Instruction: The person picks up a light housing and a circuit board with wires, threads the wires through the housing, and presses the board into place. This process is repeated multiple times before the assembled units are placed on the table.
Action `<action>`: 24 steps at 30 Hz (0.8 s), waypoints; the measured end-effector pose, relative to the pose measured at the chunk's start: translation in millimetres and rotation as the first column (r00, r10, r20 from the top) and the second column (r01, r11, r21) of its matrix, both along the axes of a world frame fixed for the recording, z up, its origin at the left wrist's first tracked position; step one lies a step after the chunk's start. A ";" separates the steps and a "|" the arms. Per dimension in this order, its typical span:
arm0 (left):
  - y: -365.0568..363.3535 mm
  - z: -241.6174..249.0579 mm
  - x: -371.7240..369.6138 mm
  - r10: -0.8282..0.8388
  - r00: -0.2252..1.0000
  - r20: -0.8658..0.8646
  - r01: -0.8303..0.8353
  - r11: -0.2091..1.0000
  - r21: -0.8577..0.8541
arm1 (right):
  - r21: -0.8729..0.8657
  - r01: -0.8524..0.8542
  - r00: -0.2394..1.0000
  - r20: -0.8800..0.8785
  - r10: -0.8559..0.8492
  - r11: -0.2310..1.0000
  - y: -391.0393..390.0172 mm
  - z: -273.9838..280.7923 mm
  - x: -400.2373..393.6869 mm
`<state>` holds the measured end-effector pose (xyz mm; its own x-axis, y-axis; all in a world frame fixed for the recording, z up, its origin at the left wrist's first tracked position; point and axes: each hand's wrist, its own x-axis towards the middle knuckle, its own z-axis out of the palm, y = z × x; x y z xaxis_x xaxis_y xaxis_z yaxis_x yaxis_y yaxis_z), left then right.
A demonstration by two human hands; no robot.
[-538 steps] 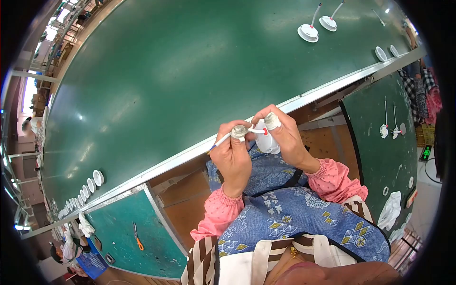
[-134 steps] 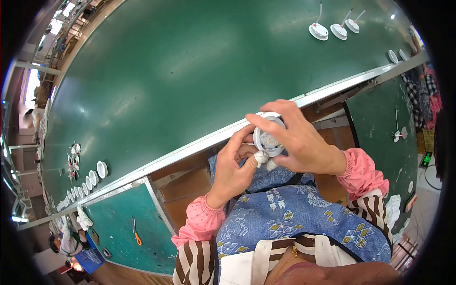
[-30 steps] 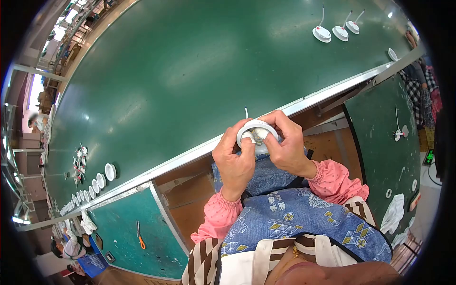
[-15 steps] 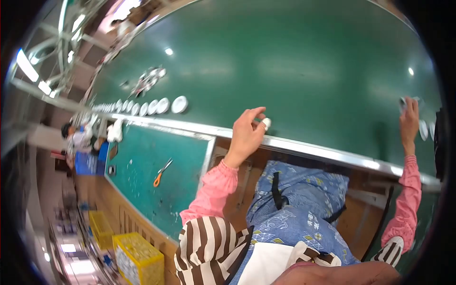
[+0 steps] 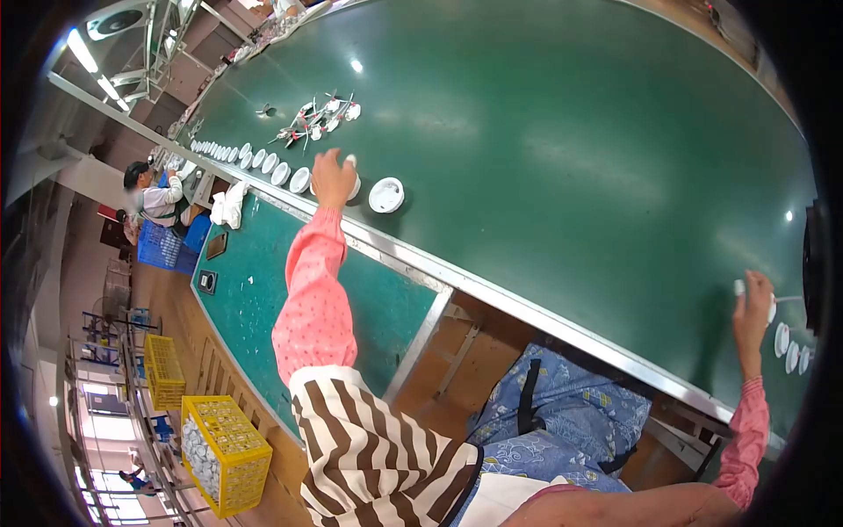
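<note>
My left hand point(image 5: 334, 182) is over the near end of a row of white round cups on the green table point(image 5: 562, 167). Its fingers are apart, one tip covered in white, and it partly hides a cup point(image 5: 354, 187). Just right of it lies another white cup point(image 5: 386, 195), hollow side up. At the far right, my right hand point(image 5: 752, 297) has its fingers apart, one tip white. A white piece point(image 5: 772, 307) with a thin cord shows beside its fingers. More white cups point(image 5: 781, 339) lie just beyond.
White and red parts with wires point(image 5: 318, 119) lie in a pile behind the row. A lower green table point(image 5: 263, 263) holds a phone point(image 5: 217, 245) and a white cloth point(image 5: 228, 205). A co-worker point(image 5: 160, 198) is at the left. Yellow crates point(image 5: 226, 452) stand on the floor.
The view has shifted. My left hand has moved left from the table's edge to the cup row. My right hand has come nearer the right-hand cups. The scissors are out of sight.
</note>
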<state>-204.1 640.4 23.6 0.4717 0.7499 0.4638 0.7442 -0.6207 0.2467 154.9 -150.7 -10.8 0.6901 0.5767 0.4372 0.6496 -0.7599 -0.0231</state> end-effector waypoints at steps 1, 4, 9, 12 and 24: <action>9.0 0.9 6.1 0.029 0.999 -0.037 -0.029 1.000 -0.007 | 0.080 -0.124 0.990 -0.062 0.129 0.989 53.7 15.8 -35.0; 58.7 -2.9 36.5 0.103 0.983 -0.151 -0.111 0.993 -0.050 | 0.127 -0.367 0.904 -0.182 0.386 0.921 171.5 40.4 -92.4; 120.5 5.8 75.8 0.288 0.918 -0.272 -0.316 0.947 -0.066 | 0.019 -0.529 0.820 -0.247 0.517 0.848 233.8 28.1 -96.4; 166.3 -0.1 93.0 0.329 0.914 -0.235 -0.360 0.927 -0.103 | 0.021 -0.545 0.792 -0.314 0.523 0.838 231.0 28.1 -90.0; 259.3 -56.3 116.5 0.264 0.920 -0.290 -0.355 0.874 -0.331 | -0.156 -0.541 0.798 -0.407 0.445 0.827 210.9 24.2 -89.4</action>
